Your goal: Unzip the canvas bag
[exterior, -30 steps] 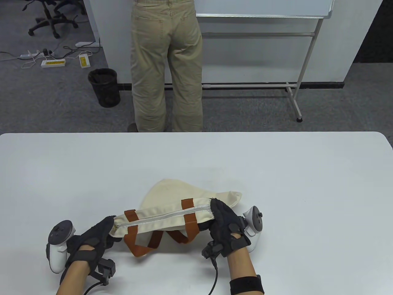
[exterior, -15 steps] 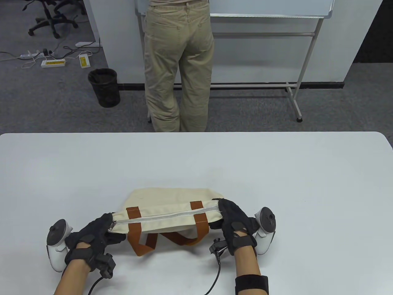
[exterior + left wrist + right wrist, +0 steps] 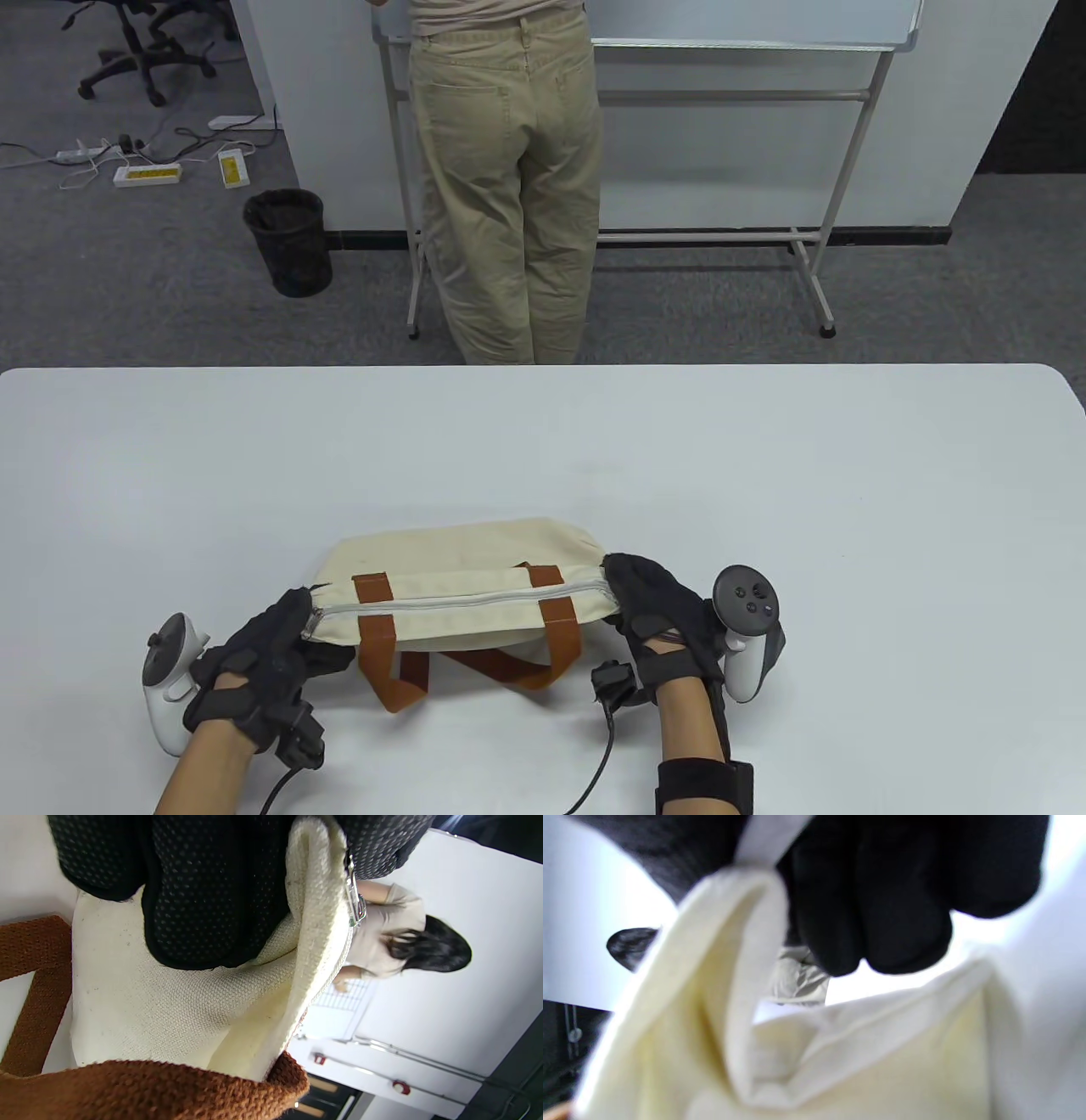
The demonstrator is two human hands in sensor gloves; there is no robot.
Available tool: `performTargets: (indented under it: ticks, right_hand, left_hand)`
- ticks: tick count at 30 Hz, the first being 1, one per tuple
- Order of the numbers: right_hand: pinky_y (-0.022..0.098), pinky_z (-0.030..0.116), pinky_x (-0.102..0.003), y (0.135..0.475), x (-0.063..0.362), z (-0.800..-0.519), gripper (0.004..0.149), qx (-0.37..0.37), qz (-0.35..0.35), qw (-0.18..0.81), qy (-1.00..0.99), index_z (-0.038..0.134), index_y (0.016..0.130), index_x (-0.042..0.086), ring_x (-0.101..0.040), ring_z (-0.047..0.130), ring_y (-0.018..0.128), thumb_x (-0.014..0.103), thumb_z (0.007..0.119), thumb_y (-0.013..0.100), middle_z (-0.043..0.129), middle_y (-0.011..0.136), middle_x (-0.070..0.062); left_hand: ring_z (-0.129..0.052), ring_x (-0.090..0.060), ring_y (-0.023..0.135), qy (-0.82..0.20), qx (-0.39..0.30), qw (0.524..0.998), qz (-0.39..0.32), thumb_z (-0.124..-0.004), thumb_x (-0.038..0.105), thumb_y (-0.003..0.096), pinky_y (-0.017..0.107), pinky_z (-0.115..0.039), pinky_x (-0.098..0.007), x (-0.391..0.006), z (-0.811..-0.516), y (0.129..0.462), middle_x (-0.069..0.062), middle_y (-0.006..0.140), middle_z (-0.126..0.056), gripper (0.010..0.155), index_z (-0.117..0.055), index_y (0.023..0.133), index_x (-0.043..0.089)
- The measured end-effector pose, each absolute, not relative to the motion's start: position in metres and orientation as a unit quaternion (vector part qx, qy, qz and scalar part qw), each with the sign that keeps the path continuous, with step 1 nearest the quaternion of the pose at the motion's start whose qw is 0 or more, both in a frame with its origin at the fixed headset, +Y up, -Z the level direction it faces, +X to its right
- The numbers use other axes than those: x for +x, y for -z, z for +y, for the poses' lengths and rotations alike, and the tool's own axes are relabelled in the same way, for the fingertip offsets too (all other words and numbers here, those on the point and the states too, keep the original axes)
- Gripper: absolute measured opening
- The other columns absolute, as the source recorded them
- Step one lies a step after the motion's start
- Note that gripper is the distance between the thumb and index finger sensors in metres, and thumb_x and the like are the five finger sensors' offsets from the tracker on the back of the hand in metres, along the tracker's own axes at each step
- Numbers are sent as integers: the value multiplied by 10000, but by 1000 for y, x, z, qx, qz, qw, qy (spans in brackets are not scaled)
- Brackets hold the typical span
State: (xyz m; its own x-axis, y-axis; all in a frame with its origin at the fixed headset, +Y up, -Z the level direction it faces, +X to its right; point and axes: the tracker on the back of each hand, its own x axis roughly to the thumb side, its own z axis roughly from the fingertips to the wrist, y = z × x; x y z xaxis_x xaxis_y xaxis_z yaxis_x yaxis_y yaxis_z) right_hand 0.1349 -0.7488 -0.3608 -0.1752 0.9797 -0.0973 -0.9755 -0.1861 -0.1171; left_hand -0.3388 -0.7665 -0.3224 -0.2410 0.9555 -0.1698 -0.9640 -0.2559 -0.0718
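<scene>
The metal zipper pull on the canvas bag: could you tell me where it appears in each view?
Table view: zipper pull at the bag's left end, by the left hand.
Left wrist view: upper right of centre.
Right wrist view: not visible.
Shared landmark: cream canvas bag.

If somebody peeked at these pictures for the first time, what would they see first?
Probably the cream canvas bag with brown straps, near the table's front edge. The left hand grips its left end, where the metal zipper pull sits, and the right hand grips its right end. Behind the table, a person in khaki trousers faces a whiteboard.
</scene>
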Motion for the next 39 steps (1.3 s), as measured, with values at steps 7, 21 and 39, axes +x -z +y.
performTargets:
  ticks: [7,21,39]
  right_hand:
    - [525,644,-626,346,135,-698,596,-85,-156,499,-848,750,912,32,-478,862,713,393,847,447,833,838,-240]
    - [430,711,-575,314,26,-633,537,126,-235,482,-835,853,826,49,-428,932,584,403,881,423,917,733,-208]
    - [337,734,-547,308,-63,-666,600,180,-133,390,-893,957,683,53,-379,948,421,562,893,372,973,564,-175]
  left_hand:
    - [-1063,-237,452,-784,-85,614,23,-719,474,509,471,-809,-497,-330,-764,323,-107,617,-1029,484,-864,813,126]
    - [-1065,-232,456,-781,-91,617,26,-715,476,513,471,-812,-493,-307,-763,323,-101,621,-1030,484,-860,817,128]
    - [-1043,-272,518,-776,-115,620,8,-714,484,517,512,-782,-513,-283,-754,315,-130,677,-994,490,-851,825,130]
